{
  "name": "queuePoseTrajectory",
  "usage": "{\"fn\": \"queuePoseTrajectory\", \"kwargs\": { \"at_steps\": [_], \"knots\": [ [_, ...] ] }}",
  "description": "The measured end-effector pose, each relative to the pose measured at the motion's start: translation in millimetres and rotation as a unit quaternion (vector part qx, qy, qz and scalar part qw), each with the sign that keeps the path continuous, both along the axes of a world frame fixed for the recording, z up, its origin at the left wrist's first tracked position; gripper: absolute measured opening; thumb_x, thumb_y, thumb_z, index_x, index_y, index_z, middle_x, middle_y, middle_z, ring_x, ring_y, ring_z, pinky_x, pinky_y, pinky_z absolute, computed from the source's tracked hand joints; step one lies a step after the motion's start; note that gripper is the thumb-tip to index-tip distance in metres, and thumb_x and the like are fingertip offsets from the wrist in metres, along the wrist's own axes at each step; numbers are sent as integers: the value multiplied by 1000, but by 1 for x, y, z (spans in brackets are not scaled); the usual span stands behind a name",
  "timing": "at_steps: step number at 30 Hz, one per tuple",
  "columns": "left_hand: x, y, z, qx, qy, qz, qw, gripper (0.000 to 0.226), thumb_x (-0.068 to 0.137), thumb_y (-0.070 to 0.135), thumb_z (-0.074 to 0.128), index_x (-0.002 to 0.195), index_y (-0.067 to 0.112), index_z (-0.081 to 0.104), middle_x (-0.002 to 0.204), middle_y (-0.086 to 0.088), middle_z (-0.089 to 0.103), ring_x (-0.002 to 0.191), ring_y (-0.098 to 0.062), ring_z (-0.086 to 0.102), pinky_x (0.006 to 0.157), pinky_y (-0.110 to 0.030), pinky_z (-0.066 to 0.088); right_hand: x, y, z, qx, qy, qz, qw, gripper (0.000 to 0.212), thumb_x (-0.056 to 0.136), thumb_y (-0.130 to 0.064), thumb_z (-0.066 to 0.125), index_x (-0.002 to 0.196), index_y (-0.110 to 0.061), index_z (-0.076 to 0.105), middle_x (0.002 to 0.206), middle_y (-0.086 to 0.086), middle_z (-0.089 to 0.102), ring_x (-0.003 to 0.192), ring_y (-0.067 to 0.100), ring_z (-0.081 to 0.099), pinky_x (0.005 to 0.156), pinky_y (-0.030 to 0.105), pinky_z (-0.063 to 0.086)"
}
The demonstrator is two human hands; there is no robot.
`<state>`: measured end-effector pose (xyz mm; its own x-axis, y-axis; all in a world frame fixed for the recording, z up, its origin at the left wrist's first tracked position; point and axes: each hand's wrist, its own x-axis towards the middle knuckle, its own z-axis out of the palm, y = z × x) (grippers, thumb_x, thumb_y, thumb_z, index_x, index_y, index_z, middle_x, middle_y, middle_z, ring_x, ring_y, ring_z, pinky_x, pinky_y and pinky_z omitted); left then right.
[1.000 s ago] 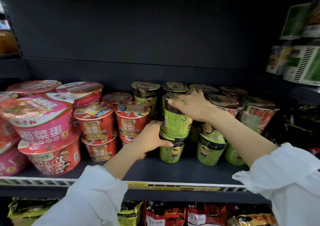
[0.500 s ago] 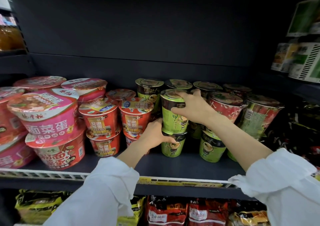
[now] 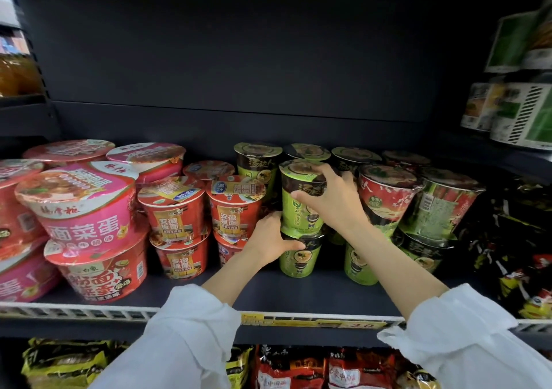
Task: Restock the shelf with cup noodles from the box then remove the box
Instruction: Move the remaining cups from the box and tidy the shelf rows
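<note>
Only the head view here, looking down at a dark shelf (image 3: 298,296) packed with instant noodles.

The right hand (image 3: 334,206) has its grip wrapped around the upper green cup noodle (image 3: 298,206), thumb on the front and fingers curled over the lid edge on the far side. That cup is sitting upright on top of the lower green cup noodle (image 3: 298,260), which stands on the shelf board. The left hand (image 3: 268,240) has its grip on the lower cup, thumb laid across the dark band near its rim, right where the two cups meet. Both arms come in from the bottom in white sleeves (image 3: 191,338).

Just left of the stack are the red cups (image 3: 176,209), also two high, and past those the big pink bowls (image 3: 83,206) stacked at the left end. More green cups (image 3: 258,161) are lined up behind, and to the right are red-and-green cups (image 3: 385,200) sitting on other green ones. Dark snack bags (image 3: 519,257) fill the far right. A yellow price strip (image 3: 313,322) runs along the shelf's front edge, and packet noodles (image 3: 322,370) show on the level below. Can't see the box anywhere in this shot.
</note>
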<state>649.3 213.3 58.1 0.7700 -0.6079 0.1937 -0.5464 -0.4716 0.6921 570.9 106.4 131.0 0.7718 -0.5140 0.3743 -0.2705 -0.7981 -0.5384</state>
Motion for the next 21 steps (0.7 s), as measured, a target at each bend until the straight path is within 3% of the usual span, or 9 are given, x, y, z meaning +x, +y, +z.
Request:
{"fn": "queuePoseTrajectory", "kwargs": {
  "at_steps": [5,9,12,16,19,21],
  "knots": [
    [-16,-1,18,-89,-27,42,995,96,66,32,83,143,13,29,142,-3,38,133,-16,35,106,-25,31,-18,-12,14,15,37,46,998,85,76,-55,68,145,-33,24,138,17,37,127,33,41,103,38,38],
    [-30,-4,37,-171,-97,71,978,100,70,37,80,146,15,19,146,-3,22,136,-14,24,105,-18,20,-37,-30,32,-49,-19,36,998,57,88,-47,57,136,-21,46,133,13,46,122,28,47,98,30,37],
    [-36,-8,43,-167,-259,97,946,86,75,38,74,143,12,29,147,-7,26,136,-18,22,110,-26,21,-41,-51,39,-141,-18,8,990,43,91,-36,57,128,-14,55,128,12,48,123,28,45,99,33,38],
    [-44,-26,53,-139,-437,2,889,48,78,12,68,124,4,55,134,-12,47,126,-23,39,109,-30,34,-50,-72,37,-199,116,-32,973,57,88,-39,59,139,-20,42,136,10,42,130,28,35,101,41,40],
    [-47,-43,52,-97,-432,-107,890,30,81,-4,58,111,-1,62,119,-13,57,110,-26,57,98,-31,42,-58,-83,31,-204,150,-22,967,61,88,-32,60,143,-24,35,138,7,42,131,26,36,102,39,40],
    [-50,-54,47,-58,-369,-131,918,32,88,-4,50,118,0,59,122,-12,54,113,-26,56,98,-33,42,-62,-89,30,-202,143,-11,969,61,88,-26,62,143,-24,35,135,7,43,129,26,39,101,39,42]
  ]
}}
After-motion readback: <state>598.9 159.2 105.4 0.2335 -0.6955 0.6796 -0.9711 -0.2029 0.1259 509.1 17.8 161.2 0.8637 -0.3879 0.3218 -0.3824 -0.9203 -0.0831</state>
